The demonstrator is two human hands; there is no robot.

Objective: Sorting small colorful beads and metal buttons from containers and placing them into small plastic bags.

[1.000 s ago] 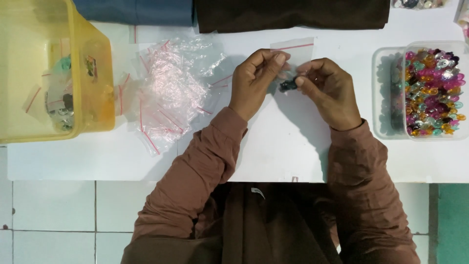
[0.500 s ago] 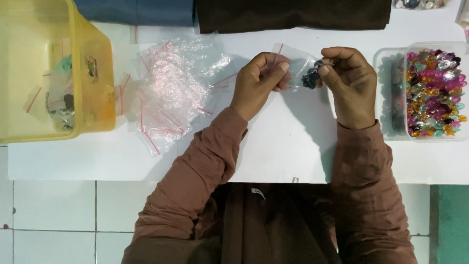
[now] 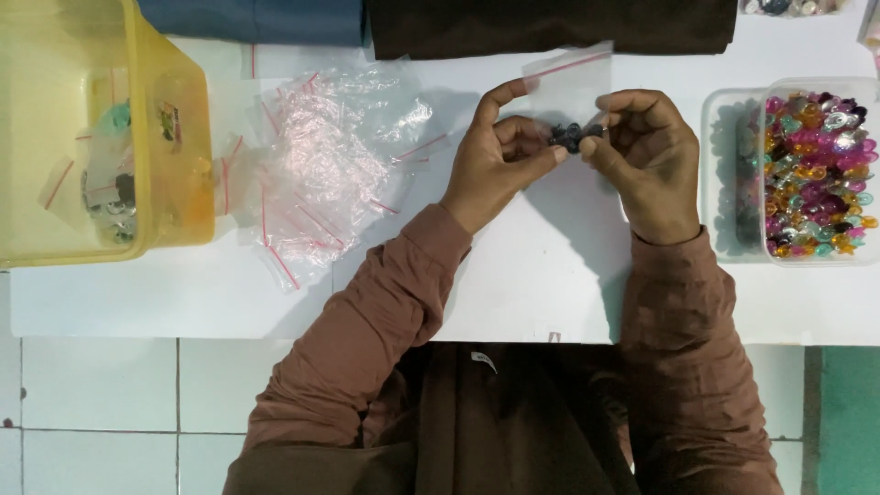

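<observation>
My left hand (image 3: 500, 156) and my right hand (image 3: 642, 151) meet above the white table (image 3: 550, 275), both pinching a small clear zip bag (image 3: 568, 87) with a red strip along its top. A cluster of dark beads (image 3: 570, 137) sits in the bottom of the bag, between my fingertips. The bag's upper part stands up behind my fingers. Brown sleeves cover both forearms.
A pile of empty clear zip bags (image 3: 321, 165) lies left of my hands. A yellow plastic bin (image 3: 170, 156) with filled bags stands at far left. A clear box of colourful beads (image 3: 816, 174) sits at right. Dark cloth (image 3: 550, 23) lies along the back edge.
The bag and both hands shifted right toward the bead box half a second ago, then came back left. The bag now stands more upright with the dark beads at its bottom.
</observation>
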